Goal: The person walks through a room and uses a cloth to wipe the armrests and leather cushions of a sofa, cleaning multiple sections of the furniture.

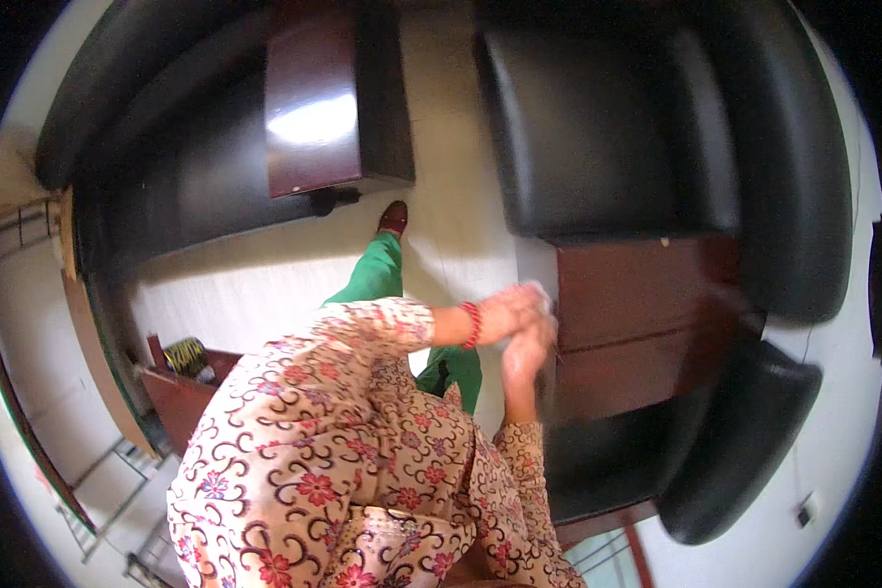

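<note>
My left hand, with a red beaded bracelet at its wrist, reaches across from the left. My right hand comes up from below and meets it, fingers against fingers. A small white thing, maybe a crumpled cloth or tissue, shows at the fingertips of my left hand. Motion blur hides its shape and how far my right fingers close on it. Both hands are in front of the left edge of a reddish-brown wooden side table.
Black padded seats flank the side table, an armchair above and another seat below. A glossy dark wood table stands before a long black sofa. At lower left, a yellow-and-black cylindrical thing rests on a wooden surface.
</note>
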Tool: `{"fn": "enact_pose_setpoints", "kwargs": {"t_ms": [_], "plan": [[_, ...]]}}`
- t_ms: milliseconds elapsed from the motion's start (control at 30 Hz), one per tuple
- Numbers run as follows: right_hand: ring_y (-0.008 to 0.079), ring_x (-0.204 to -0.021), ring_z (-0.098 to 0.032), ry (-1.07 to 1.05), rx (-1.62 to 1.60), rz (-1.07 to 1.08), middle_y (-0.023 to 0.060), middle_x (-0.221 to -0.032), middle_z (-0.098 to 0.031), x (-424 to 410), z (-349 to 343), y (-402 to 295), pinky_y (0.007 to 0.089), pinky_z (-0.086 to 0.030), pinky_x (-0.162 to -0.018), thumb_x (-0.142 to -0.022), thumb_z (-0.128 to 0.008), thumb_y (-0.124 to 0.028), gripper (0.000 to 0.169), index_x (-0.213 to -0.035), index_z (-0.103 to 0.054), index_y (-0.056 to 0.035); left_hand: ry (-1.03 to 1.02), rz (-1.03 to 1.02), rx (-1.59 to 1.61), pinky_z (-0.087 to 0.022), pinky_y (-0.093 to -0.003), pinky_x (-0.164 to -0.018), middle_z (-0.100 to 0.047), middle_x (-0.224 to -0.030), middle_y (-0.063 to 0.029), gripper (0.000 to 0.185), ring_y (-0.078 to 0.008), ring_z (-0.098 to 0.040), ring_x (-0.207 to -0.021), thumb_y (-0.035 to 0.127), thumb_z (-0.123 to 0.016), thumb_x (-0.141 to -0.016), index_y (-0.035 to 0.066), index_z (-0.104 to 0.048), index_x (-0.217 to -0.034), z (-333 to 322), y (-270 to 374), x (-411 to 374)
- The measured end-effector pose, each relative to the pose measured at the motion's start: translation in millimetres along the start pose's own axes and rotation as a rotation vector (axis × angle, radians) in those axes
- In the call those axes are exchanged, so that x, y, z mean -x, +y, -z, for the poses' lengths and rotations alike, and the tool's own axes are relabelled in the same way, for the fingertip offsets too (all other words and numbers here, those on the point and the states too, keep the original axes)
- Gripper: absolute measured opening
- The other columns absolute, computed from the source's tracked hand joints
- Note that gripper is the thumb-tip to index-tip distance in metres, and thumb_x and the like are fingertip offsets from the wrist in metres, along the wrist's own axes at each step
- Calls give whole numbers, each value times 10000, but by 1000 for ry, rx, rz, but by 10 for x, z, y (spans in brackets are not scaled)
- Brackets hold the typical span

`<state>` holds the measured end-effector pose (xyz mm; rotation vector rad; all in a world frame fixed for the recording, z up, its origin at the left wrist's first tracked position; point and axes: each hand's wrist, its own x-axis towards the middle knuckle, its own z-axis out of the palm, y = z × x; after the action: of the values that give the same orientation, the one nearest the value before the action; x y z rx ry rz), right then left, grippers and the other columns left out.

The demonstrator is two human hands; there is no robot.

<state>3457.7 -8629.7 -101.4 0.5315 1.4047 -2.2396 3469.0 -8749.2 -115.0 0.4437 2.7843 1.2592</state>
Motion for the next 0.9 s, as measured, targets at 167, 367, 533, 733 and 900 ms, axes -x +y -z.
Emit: {"fn": "enact_pose_setpoints", "kwargs": {"t_ms": [167,367,533,733,900], "plan": [[346,-1307,-351,-593,1136,568,203,-1376,-396,-248,-1813,347,384,-305,-1085,-898,-475,-115,392,-1261,-470,36,416,388,123,-424,-478,-871,-513,-1174,-207,400,-375,-507,-1073,103,-622,-713,39,-552,-1102,1916,-646,686],[424,-1349,-218,-1119,1580,677,215,-1434,-304,-442,-3259,1256,536,-173,-1103,-859,-546,-209,540,-1347,-395,-34,276,1039,-444,-165,-612,-1056,-187,-1490,-224,697,-450,-195,-1348,201,-607,-787,88,-320,-1412,2377,-1530,1915],[458,-1359,-162,-1097,1765,684,181,-1455,-292,-477,-3349,1516,591,-101,-1099,-849,-545,-239,562,-1355,-402,-41,323,987,-430,-114,-626,-1072,-219,-1485,-207,632,-453,-140,-1370,281,-548,-821,75,-361,-1388,2278,-1782,2017],[462,-1341,-218,-1092,1792,880,240,-1416,-317,-869,-3739,1365,590,-160,-1090,-812,-548,-158,445,-1210,-511,38,423,916,-298,-129,-646,-1054,-260,-1459,-206,606,-476,-159,-1347,282,-629,-757,178,-461,-1330,2585,-2035,1794],[481,-1257,-320,-1002,1578,795,307,-1368,-316,-1534,-4407,1439,533,-266,-1061,-739,-608,-27,429,-1129,-475,91,414,803,-385,-114,-614,-1076,-292,-1462,-142,558,-431,-165,-1360,293,-591,-788,194,-469,-1324,3111,-2744,1328]]}}
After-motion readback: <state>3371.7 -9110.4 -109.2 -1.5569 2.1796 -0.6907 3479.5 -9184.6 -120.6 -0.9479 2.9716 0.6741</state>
